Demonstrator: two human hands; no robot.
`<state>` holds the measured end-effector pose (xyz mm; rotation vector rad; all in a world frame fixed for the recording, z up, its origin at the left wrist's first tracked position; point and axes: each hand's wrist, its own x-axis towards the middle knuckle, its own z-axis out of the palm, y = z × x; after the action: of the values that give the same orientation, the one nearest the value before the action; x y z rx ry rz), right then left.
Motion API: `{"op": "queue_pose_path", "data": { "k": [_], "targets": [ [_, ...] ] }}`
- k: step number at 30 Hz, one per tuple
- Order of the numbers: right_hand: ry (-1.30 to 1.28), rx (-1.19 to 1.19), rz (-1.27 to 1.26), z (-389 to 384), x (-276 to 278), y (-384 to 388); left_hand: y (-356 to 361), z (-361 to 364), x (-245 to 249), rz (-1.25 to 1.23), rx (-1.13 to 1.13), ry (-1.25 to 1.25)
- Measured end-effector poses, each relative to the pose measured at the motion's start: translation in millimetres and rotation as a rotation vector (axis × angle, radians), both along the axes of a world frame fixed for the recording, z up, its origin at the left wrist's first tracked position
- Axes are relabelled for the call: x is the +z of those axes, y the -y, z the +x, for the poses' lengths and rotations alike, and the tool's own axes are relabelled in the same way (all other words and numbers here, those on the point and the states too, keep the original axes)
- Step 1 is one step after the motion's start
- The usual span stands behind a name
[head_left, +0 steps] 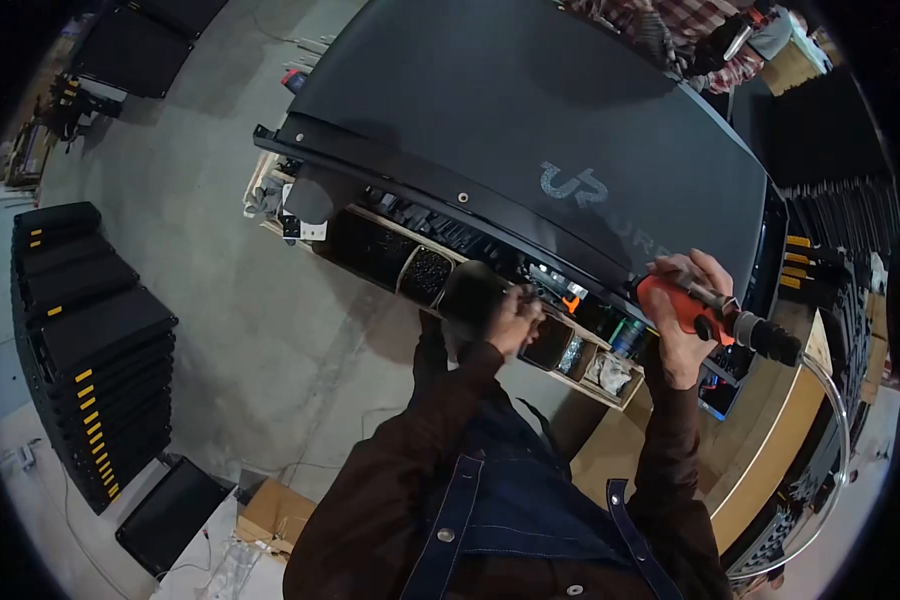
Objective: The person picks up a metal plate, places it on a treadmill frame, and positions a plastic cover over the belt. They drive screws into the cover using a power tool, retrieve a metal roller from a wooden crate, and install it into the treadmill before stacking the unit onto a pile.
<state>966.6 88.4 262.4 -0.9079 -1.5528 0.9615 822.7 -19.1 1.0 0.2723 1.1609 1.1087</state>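
My right hand is wrapped round a red and black power tool with a dark round end, beside the near right edge of a large black panel. A clear hose runs down from near the tool. My left hand, slightly blurred, is over the wooden parts tray below the panel's edge, its fingers bent together; what they hold, if anything, cannot be made out. A blurred dark round shape lies just left of it. Small black parts fill a bin further left.
Stacked black panels with yellow marks stand at the left. Across the large panel, a person in a plaid sleeve works with gloved hands and a tool. A cardboard box sits at the lower left. More black parts are stacked at the right.
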Motion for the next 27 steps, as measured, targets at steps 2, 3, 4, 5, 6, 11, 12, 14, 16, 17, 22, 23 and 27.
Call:
{"op": "queue_pose_path", "data": {
  "k": [2,3,4,5,6,11,12,14,16,17,22,23,27],
  "targets": [
    [-0.017,-0.097,-0.033,0.8,4.0,-2.1,11.9,-70.6,-15.3,0.050,-0.062,-0.484],
    [-0.078,-0.203,-0.094,0.8,2.4,-3.8,15.1,-112.6,-36.3,0.080,-0.100,-0.745],
    [-0.132,-0.279,-0.117,-2.3,4.2,-5.0,16.4,-152.1,-46.9,0.294,0.006,-1.011],
    [-0.185,-0.356,-0.141,-5.4,6.2,-4.1,15.1,-188.3,-45.3,0.217,0.014,-1.251],
    [-0.118,-0.347,-0.079,-6.0,0.3,-3.9,10.9,-220.2,-46.2,0.211,0.038,-1.469],
    [0.054,-0.068,-0.047,-6.9,14.8,-3.1,-17.3,-289.4,-77.9,-0.086,0.328,-0.886],
    [0.024,-0.226,-0.110,-6.6,16.1,-8.4,-16.2,-288.0,-83.8,-0.110,0.286,-0.900],
    [-0.178,-0.473,-0.137,-20.7,10.1,-5.5,-13.4,-277.7,-93.8,-0.032,0.189,-1.093],
    [0.047,-0.302,-0.016,-26.0,8.6,3.5,-11.9,-234.9,-20.3,0.309,-0.014,-1.771],
    [0.190,-0.146,0.038,-25.8,13.3,8.0,-4.5,-208.0,-15.1,0.380,-0.128,-1.589],
    [-0.250,-0.379,-0.093,1.6,28.4,5.9,8.1,-103.8,-44.9,0.115,-0.864,-1.291],
    [-0.382,-0.419,-0.080,2.8,33.9,12.7,5.1,-95.8,-43.6,0.086,-0.990,-1.375],
    [-0.370,-0.383,-0.177,15.8,38.8,58.8,-0.8,-89.1,-33.7,0.089,-1.024,-1.366]
  ]
}}
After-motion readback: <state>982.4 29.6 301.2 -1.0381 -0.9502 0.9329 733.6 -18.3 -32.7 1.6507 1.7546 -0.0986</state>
